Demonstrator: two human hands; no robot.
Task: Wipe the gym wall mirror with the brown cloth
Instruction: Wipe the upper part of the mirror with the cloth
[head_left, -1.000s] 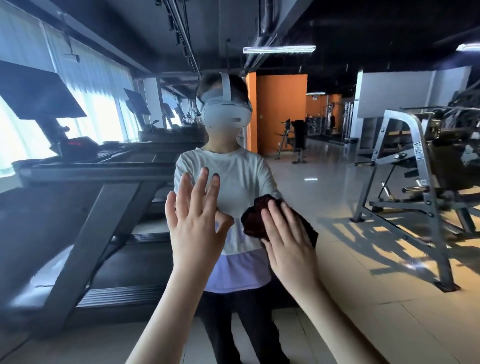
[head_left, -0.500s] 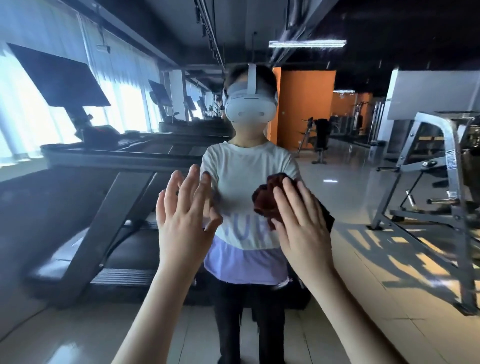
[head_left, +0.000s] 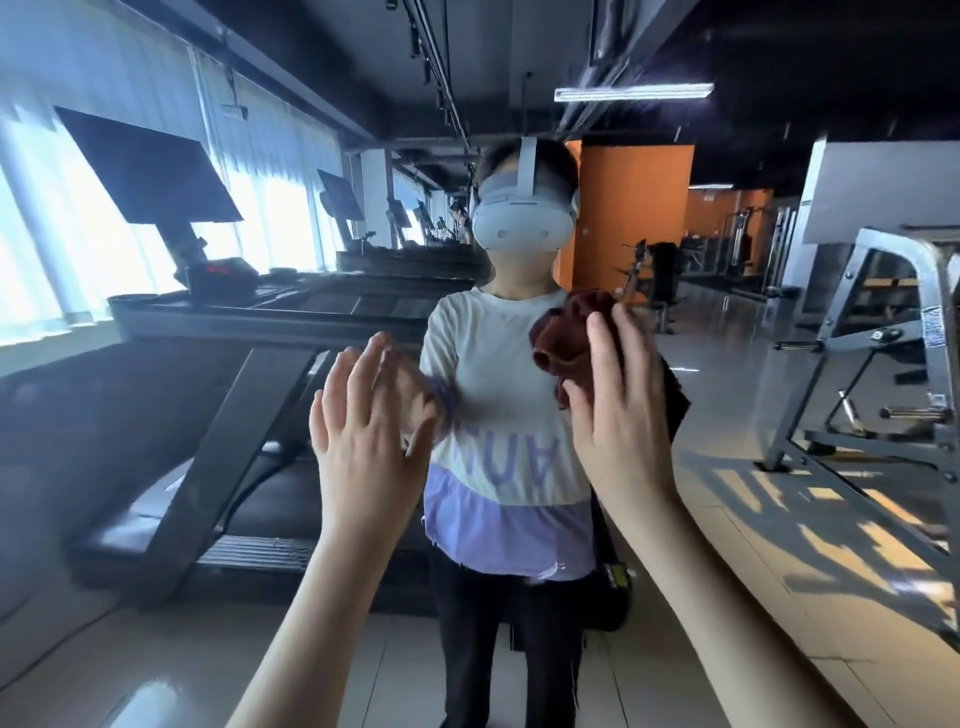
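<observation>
The gym wall mirror (head_left: 779, 374) fills the whole view straight ahead. It reflects a person in a white headset and a white and lilac shirt (head_left: 498, 415). My right hand (head_left: 618, 410) presses the crumpled brown cloth (head_left: 563, 338) against the glass at chest height of the reflection, with its fingers straight and spread. Much of the cloth is hidden behind that hand. My left hand (head_left: 363, 441) is raised beside it with its fingers straight and holds nothing. Whether its palm touches the glass I cannot tell.
The mirror shows a row of black treadmills (head_left: 249, 395) on the left under bright windows. A grey metal weight rack (head_left: 893, 364) shows on the right. Behind the person are an orange pillar (head_left: 634, 218) and a shiny tiled floor (head_left: 727, 395).
My right hand has slid the brown cloth upward on the glass. My left hand has risen a little as well. The view has come closer to the mirror.
</observation>
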